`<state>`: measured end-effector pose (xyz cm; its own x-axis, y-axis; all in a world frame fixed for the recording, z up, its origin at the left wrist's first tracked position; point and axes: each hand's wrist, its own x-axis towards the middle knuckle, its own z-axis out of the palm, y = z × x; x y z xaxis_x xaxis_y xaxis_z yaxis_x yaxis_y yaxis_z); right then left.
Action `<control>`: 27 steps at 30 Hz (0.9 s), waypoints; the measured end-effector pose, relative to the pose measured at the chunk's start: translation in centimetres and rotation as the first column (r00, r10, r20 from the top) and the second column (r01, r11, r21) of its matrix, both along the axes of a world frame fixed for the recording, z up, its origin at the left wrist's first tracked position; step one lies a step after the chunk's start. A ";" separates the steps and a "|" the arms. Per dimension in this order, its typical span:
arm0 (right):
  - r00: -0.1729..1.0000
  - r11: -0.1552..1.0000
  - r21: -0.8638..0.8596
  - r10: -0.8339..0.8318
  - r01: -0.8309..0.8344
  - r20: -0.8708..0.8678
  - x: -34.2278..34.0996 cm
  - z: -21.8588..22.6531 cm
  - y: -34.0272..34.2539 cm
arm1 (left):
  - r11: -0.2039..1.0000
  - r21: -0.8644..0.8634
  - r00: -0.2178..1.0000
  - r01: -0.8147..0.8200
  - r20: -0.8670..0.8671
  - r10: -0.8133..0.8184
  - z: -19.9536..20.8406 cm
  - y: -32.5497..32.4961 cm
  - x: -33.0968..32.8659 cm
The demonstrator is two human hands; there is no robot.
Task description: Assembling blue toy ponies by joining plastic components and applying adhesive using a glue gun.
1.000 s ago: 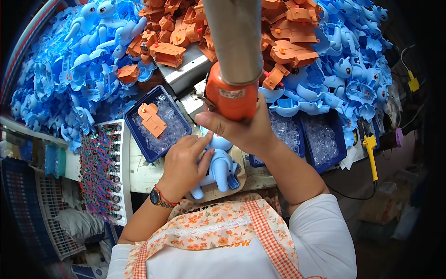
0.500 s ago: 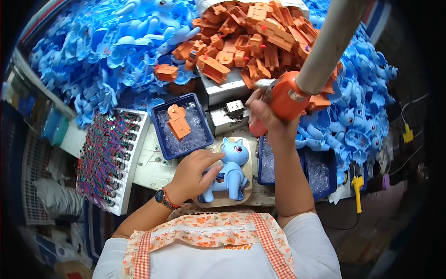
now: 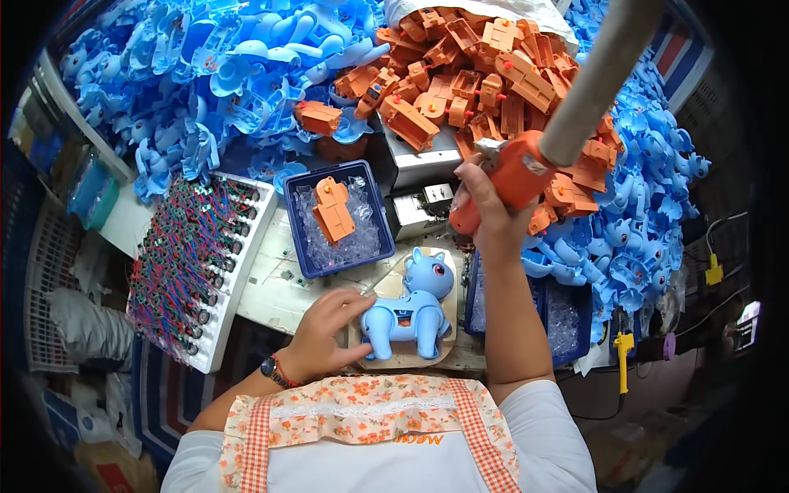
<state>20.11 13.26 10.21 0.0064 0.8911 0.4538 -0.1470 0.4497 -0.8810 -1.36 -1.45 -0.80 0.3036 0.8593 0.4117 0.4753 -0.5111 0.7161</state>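
A light blue toy pony [image 3: 403, 320] lies on its side on a pale board [image 3: 446, 360], its head away from me and a rectangular opening in its body. My left hand [image 3: 322, 330] is at the pony's rear end, fingertips on the upper side and thumb on the lower, holding it. My right hand [image 3: 500, 220] grips an orange power screwdriver [image 3: 519, 168], raised beyond the pony and to its right. A thick grey tube [image 3: 598, 82] runs up from the screwdriver. The tool's tip is apart from the pony.
A blue tray [image 3: 306, 267] of small clear parts holds one orange casing [image 3: 333, 209]. More trays [image 3: 567, 324] sit right, partly behind my forearm. A white foam tray [image 3: 238, 287] carries wired parts. Orange casings [image 3: 460, 74] and blue shells [image 3: 181, 66] are heaped beyond a metal box [image 3: 423, 156].
My left hand has shifted from the pony's upper body to its rear end. The pony has turned slightly, showing its body opening more fully. The screwdriver stays raised in my right hand.
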 end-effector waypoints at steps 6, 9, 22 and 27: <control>0.957 0.964 -0.042 0.253 -0.261 -0.143 0.3 0.7 -2.9 | 0.998 -0.055 0.993 -0.034 0.113 0.040 -0.7 0.3 0.6; 0.939 0.940 -0.034 0.337 -0.340 -0.063 0.1 -0.2 -3.9 | 0.998 -0.058 0.990 -0.035 0.138 0.043 -0.9 0.3 0.7; 0.953 0.945 -0.119 0.301 -0.304 -0.046 -1.2 -2.8 -5.6 | 0.997 -0.070 0.983 -0.024 0.179 0.036 -1.4 0.3 0.9; 0.954 0.950 -0.090 0.299 -0.299 -0.009 -0.8 -3.0 -6.0 | 0.994 -0.106 0.971 0.013 0.240 0.013 -2.0 0.5 0.7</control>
<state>19.35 7.29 7.20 -0.2686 0.8885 0.3720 -0.2587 0.3055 -0.9164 -0.69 -0.98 -2.84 0.2067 0.9019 0.3793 0.2829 -0.4262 0.8593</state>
